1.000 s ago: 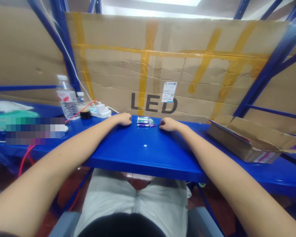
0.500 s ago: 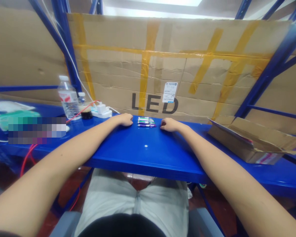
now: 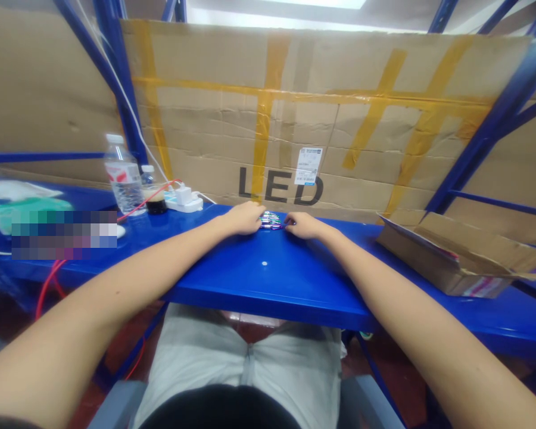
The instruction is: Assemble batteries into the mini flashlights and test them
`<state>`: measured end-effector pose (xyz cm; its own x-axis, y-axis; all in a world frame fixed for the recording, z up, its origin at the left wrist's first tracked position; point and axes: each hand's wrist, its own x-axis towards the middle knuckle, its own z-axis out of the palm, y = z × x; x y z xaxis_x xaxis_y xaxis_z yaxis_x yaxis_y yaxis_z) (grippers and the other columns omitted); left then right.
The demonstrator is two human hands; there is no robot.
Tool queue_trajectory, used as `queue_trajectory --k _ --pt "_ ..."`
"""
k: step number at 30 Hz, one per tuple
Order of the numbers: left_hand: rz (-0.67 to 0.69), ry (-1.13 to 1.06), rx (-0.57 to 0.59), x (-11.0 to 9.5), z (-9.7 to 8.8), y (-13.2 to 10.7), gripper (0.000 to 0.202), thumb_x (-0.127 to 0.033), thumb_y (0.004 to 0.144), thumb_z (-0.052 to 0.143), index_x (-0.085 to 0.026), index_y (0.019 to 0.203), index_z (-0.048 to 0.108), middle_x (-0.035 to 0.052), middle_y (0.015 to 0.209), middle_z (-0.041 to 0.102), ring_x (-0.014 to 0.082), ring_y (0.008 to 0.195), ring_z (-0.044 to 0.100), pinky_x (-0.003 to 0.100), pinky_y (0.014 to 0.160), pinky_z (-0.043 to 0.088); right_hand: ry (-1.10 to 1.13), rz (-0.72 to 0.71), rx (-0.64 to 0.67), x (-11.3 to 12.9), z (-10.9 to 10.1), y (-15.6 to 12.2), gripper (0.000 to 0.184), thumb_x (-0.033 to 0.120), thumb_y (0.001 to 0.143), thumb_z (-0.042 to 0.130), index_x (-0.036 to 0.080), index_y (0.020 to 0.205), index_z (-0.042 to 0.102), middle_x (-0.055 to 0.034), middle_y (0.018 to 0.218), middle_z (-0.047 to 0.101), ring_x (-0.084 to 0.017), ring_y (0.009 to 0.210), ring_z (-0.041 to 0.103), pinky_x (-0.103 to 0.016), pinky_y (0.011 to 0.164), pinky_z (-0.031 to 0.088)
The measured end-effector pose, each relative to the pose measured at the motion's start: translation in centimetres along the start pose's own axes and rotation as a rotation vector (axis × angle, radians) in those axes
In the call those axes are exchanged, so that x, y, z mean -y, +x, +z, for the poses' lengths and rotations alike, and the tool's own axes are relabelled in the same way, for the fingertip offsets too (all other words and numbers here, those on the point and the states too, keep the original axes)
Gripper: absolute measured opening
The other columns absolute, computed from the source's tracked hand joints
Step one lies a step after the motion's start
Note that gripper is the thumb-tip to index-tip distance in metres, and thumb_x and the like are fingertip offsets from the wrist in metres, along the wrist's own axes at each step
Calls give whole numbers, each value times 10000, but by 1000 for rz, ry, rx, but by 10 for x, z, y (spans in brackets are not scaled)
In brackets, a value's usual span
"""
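Note:
A small row of coloured pens (image 3: 273, 221) lies at the far side of the blue metal table (image 3: 268, 280), just below the "LED" cardboard. My left hand (image 3: 245, 218) rests on the pens' left ends, its fingers curled over them. From the other side, my right hand (image 3: 302, 226) has its bent fingertips pressed against the pens' right ends. Only a short middle stretch of the pens shows between the two hands.
A water bottle (image 3: 124, 176), a small dark-filled bottle (image 3: 153, 196) and a white power strip with charger (image 3: 184, 201) stand at the left, with a red cable (image 3: 49, 286). An open flat cardboard box (image 3: 455, 253) lies at the right. Taped cardboard (image 3: 321, 113) forms the back wall.
Both hands have moved inward from either side of the pens and now close on the pens' ends. The pens have stayed where they were.

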<state>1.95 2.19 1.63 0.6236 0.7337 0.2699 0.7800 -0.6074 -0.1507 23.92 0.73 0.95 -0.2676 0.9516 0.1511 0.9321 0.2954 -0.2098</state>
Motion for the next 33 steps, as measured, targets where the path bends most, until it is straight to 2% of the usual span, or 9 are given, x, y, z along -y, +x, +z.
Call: queue_trajectory --k 3,7,13,16,18,24,28,30,33 --pt "131 -20 -22 -8 10 1 368 -313 943 455 -119 1223 595 194 1215 634 306 1110 601 394 944 475 9 -86 6 13 3 -2 210 146 905 583 126 1101 655 -150 1150 734 -240 975 678 -269 795 470" --pt "126 -127 31 -8 15 0 310 -352 943 494 -151 1140 623 157 1160 676 283 1026 634 360 856 483 -28 -195 40 22 5 -4 127 113 878 572 144 948 674 -109 1016 755 -208 867 670 -247 713 441" --pt "152 -201 87 -1 11 2 214 -302 935 513 -166 981 672 117 1017 718 240 854 652 322 711 444 -11 -192 76 23 2 -7 123 127 896 565 149 859 680 -75 887 742 -177 775 644 -243 657 414" --pt "153 -204 90 0 12 3 198 -283 926 515 -174 960 677 106 987 722 234 831 653 316 702 437 -11 -178 41 24 3 -7 68 191 896 628 146 883 677 -90 929 733 -185 811 643 -244 684 427" --pt "160 -204 81 -1 14 2 192 -294 922 520 -176 966 665 106 983 720 235 830 652 315 700 439 -13 -171 -4 25 6 -6 112 237 870 690 142 922 663 -107 993 722 -197 858 641 -249 708 438" --pt "182 -305 32 -6 15 2 232 -284 970 422 -175 1083 592 135 1117 700 250 955 657 333 794 465 126 -190 -21 21 14 0 283 90 827 676 139 1100 615 -87 1067 716 -178 904 633 -240 765 441" --pt "137 -321 67 -5 18 4 274 -328 1002 362 -169 1102 562 161 1167 679 258 984 650 348 821 470 119 -216 20 17 11 1 41 132 850 628 151 878 652 -28 845 692 -154 763 578 -236 670 388" --pt "155 -341 79 -3 20 5 264 -320 1001 363 -175 1096 561 154 1211 663 256 1035 638 349 870 466 114 -217 27 16 9 1 90 176 859 615 156 773 634 -2 727 641 -141 688 531 -237 621 350" --pt "175 -441 84 0 22 7 243 -294 994 363 -182 1097 553 131 1237 653 238 1098 617 337 929 456 144 -240 -8 14 7 0 111 172 860 590 160 762 638 10 687 627 -134 658 513 -235 614 341"
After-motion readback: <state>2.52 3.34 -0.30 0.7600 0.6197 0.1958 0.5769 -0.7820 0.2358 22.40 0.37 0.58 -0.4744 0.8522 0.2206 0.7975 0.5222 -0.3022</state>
